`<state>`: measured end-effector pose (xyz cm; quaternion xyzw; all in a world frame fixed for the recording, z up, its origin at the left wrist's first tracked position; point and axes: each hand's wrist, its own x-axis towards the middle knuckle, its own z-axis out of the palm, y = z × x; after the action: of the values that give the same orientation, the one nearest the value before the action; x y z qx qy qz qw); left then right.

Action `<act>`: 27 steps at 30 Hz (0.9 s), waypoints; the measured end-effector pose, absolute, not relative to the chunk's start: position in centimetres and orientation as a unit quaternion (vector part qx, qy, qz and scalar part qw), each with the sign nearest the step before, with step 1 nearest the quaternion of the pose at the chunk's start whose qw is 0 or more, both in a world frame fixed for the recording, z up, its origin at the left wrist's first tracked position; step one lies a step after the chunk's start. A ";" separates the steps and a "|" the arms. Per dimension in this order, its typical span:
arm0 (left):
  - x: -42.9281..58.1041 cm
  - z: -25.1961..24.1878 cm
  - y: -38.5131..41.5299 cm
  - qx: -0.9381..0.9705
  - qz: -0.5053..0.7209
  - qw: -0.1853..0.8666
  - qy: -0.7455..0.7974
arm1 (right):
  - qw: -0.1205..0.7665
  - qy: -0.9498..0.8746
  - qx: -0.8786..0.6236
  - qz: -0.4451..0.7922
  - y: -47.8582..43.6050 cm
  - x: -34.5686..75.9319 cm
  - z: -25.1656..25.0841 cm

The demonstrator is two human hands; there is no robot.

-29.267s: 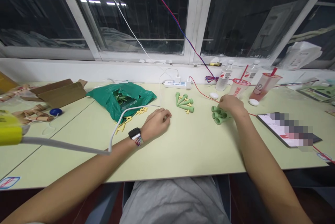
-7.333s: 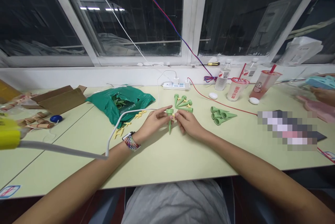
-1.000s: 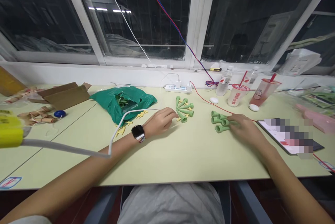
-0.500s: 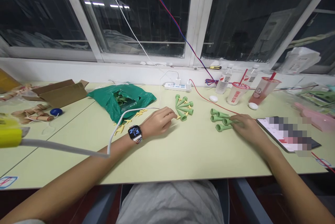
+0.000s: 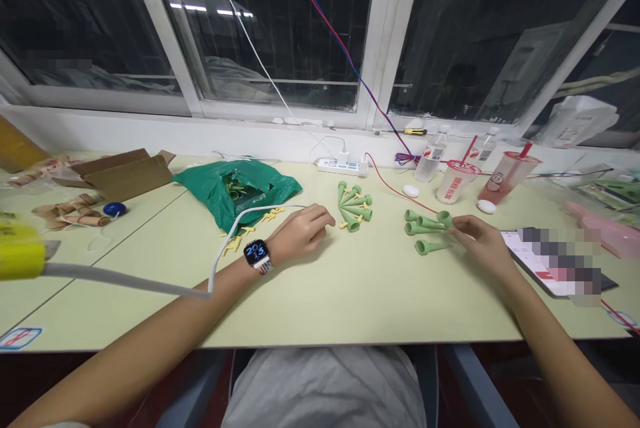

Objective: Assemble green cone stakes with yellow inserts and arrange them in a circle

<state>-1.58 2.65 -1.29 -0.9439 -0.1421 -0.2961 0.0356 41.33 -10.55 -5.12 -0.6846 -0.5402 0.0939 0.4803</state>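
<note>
My right hand (image 5: 480,238) pinches one green plastic spike with a flared, cup-like end (image 5: 445,218), lifted slightly above the others. Beneath and left of it lie several more green spikes (image 5: 414,229), one of them apart nearer me (image 5: 424,247). My left hand (image 5: 304,231) rests on the table with curled fingers, a watch on its wrist. What its fingers hold, if anything, is hidden. Just right of it, green spikes fitted with small yellow pieces (image 5: 356,201) are fanned out with their tips together. Loose yellow pieces (image 5: 245,233) lie behind my left wrist.
Behind my left hand sits a torn green plastic bag (image 5: 200,185) with green parts inside. A white cable (image 5: 140,285) crosses over my left forearm. Drink cups (image 5: 456,183), a bottle (image 5: 429,163) and a tablet (image 5: 530,258) stand or lie at the right. A power strip (image 5: 327,165) is by the wall.
My right hand has picked up one green spike from the group and raised its flared end. The remaining spikes have shifted slightly. My left hand stays nearly in place.
</note>
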 end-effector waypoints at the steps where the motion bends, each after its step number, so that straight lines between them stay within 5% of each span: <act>1: -1.6 -1.2 2.6 -0.944 -0.293 0.027 -0.149 | 0.503 -0.532 -0.673 0.105 -10.4 40.8 -4.9; 7: -1.0 0.0 2.0 -0.916 -0.292 -0.166 -0.218 | 0.593 -0.541 -0.574 0.163 -8.5 33.2 -3.5; 14: -0.3 0.6 2.3 -0.804 -0.318 -0.425 -0.269 | 0.545 -0.643 -0.498 0.201 -4.0 19.8 -2.0; 27: -9.6 3.4 6.0 -0.775 -0.306 -0.384 -0.398 | 0.364 -0.794 -0.462 0.152 -0.8 9.8 -5.0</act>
<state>-9.56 5.97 3.41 -0.7747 -0.3978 -0.3064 -0.3844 9.82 -0.83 -4.96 -0.4618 -0.7943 0.1521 0.3643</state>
